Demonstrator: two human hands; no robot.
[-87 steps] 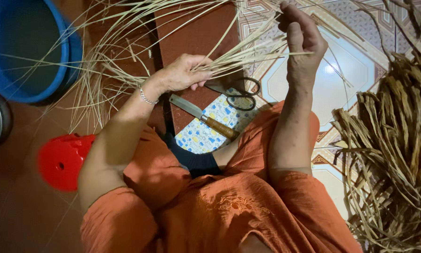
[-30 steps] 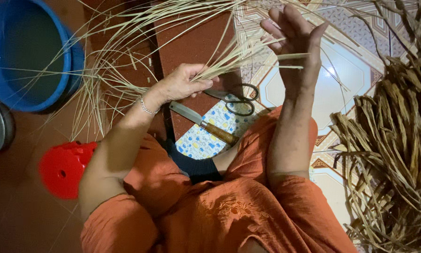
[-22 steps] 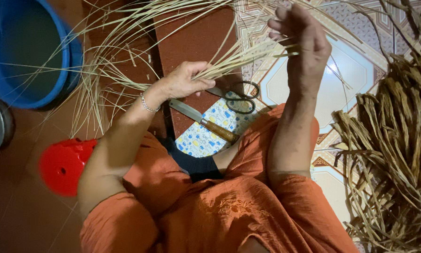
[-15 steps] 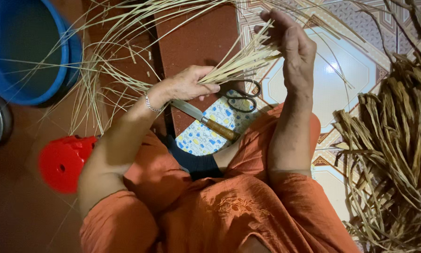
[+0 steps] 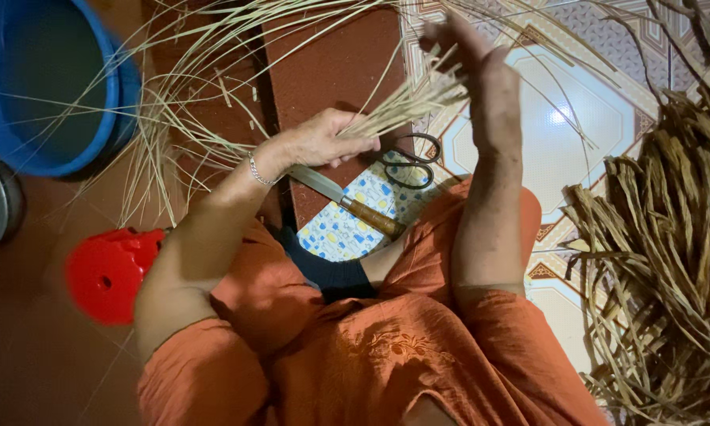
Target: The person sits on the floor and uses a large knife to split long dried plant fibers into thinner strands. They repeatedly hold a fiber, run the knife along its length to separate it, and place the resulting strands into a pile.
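- From my remote seat, the head camera looks down on a seated person in orange clothing, both bare hands busy with a bundle of thin, pale straw-coloured fibre strands point(image 5: 406, 106).
- The left hand point(image 5: 323, 142) is clenched around the bundle's gathered end, fingers curled over it, a thin silver bracelet point(image 5: 254, 169) at the wrist.
- The right hand point(image 5: 473, 71) is raised just beyond it, fingers spread among the strands; I cannot tell whether it actually pinches any of them.
- The bundle runs between the two hands above the floor, and its long loose ends fan out up and to the left over the dark red floor tiles point(image 5: 331, 63) and across the blue plastic tub point(image 5: 47, 87).
- Beneath the left hand lie a knife with a steel blade and brown wooden handle point(image 5: 347, 203) and a pair of dark metal scissors point(image 5: 410, 158), both partly on a blue-and-yellow patterned cloth point(image 5: 347, 229).
- A red plastic stool point(image 5: 110, 272) sits near the left elbow.
- A heap of broad, dried brown leaf strips point(image 5: 670, 260) fills the right edge.
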